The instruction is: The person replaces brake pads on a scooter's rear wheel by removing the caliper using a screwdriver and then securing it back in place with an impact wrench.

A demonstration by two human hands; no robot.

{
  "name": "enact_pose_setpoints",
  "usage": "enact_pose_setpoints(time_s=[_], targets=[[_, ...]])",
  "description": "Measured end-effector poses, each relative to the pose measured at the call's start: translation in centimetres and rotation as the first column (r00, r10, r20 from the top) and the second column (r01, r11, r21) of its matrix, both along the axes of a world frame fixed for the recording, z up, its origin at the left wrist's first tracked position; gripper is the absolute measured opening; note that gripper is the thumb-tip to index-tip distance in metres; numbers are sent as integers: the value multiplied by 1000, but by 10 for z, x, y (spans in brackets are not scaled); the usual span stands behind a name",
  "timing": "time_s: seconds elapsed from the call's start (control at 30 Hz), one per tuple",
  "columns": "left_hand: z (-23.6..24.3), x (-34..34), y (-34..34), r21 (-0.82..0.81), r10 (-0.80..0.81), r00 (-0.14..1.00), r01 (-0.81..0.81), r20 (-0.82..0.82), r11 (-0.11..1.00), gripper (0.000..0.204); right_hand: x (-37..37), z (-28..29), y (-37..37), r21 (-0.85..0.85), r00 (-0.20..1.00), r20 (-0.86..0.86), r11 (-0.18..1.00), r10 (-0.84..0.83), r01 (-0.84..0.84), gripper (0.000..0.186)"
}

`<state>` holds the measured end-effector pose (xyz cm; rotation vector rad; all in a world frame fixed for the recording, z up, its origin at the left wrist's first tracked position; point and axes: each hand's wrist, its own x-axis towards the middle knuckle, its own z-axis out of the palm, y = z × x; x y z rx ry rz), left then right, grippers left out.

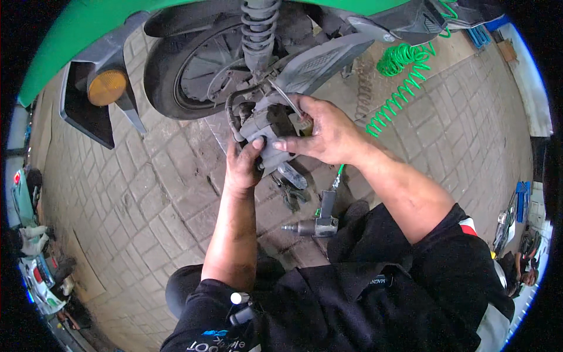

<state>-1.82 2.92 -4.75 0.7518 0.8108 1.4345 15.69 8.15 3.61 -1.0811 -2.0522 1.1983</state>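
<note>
Both my hands are closed around a grey brake caliper (pixel 256 124) in front of a scooter's rear wheel (pixel 161 79). My left hand (pixel 240 170) grips its near left side, with the thumb pressed on the body. From the right, my right hand (pixel 328 130) wraps it, the thumb lying across its near face and the fingers behind. A black hose (pixel 230 108) curves from the caliper up toward the wheel. The fingertips on the far side are partly hidden.
On the paving below the caliper lie an impact wrench (pixel 316 226) and dark pliers (pixel 291 196). A green coiled air hose (pixel 390 111) stretches at the right. A shock absorber spring (pixel 260 29) stands above the caliper; a mudguard with an orange reflector (pixel 107 88) hangs at the left.
</note>
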Motion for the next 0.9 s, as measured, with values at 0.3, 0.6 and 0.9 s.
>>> enact_pose_setpoints(time_s=[0.3,0.6,0.9], targets=[[-10,-16,9,55,-101,978,93,180,994,73,13,7,-1,-83,995,-58,993,-86,81,30],[-17,-7,0,56,-4,998,1,63,998,69,-13,1,-14,55,964,174,979,-201,194,36],[-26,6,-1,60,10,995,-16,98,998,70,-4,-10,-15,-186,977,103,961,-187,204,32]])
